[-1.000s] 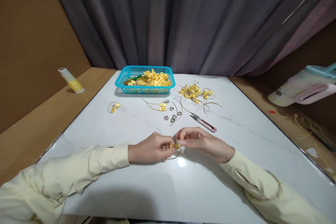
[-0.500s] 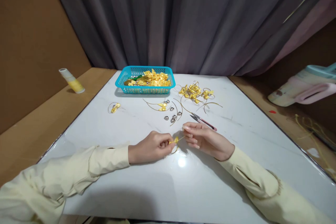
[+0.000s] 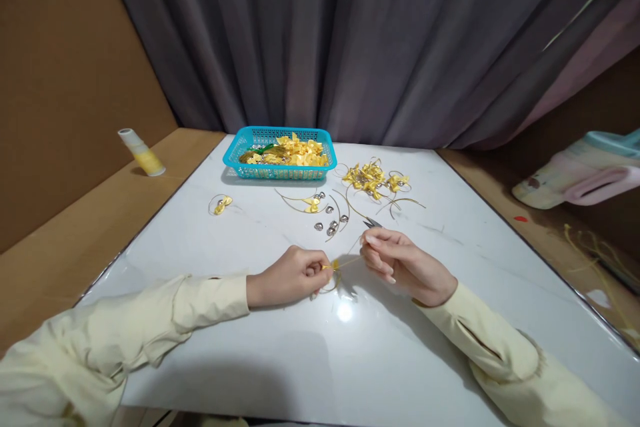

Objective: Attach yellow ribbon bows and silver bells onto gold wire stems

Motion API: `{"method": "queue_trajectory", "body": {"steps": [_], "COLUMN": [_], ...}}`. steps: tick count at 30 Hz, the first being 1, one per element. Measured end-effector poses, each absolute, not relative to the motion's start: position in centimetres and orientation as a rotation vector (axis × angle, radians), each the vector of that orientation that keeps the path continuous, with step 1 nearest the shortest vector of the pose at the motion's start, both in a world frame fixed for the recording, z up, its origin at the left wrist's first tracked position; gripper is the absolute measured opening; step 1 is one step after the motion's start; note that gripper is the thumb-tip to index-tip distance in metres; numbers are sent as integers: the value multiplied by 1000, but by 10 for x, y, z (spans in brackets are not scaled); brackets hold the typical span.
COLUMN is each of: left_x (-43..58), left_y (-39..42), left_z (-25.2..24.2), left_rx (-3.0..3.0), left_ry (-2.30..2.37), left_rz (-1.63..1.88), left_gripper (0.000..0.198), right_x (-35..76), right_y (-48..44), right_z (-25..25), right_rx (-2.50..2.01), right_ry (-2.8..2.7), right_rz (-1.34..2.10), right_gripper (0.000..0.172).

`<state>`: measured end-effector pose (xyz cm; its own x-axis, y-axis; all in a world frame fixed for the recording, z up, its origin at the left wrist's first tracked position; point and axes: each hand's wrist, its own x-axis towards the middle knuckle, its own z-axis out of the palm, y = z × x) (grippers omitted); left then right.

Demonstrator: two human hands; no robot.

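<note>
My left hand (image 3: 295, 275) pinches a small yellow ribbon bow (image 3: 335, 267) just above the white table (image 3: 240, 347). A thin looped cord (image 3: 330, 287) hangs below the bow. To the right, my right hand (image 3: 403, 260) is closed on a thin cord (image 3: 350, 261), whose strands run taut from the bow to the fingertips. Behind the right hand lie thread snips (image 3: 371, 222), their handles mostly covered. Several silver bells (image 3: 333, 227) and a loose yellow bow with cord (image 3: 312, 204) lie beyond the hands.
A blue basket (image 3: 280, 174) of yellow bows stands at the back. A pile of corded bows (image 3: 370, 177) lies right of it, one corded bow (image 3: 221, 205) to the left. A thread spool (image 3: 143, 153) stands far left; a tumbler (image 3: 555, 177) is at far right.
My right hand has moved right and slightly down, away from the bow, drawing the cord out longer. It now covers the snips' handles. My left hand stays nearly in place.
</note>
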<state>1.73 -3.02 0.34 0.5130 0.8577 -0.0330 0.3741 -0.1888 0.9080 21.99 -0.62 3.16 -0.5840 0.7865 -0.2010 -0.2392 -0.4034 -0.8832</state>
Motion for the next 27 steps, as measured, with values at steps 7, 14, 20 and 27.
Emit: {"method": "queue_trajectory", "body": {"steps": [7,14,20,27], "left_x": [16,7,-3,-8], "left_y": [-28,-18,-21,-27], "left_z": [2,24,50,57], "left_rx": [1732,1507,1437,1503], "left_ry": [1062,1054,872,771], "left_rz": [682,969,1004,910], "left_gripper": [19,26,27,21], "right_x": [223,214,202,206], "right_y": [-7,-11,-22,-21], "right_z": [52,90,98,98], "right_rx": [-811,-739,-856,-826], "right_ry": [-1221,-1616,-1883,-2037], "right_rz": [1955,1898,1507,1147], "right_gripper": [15,16,17,12]}}
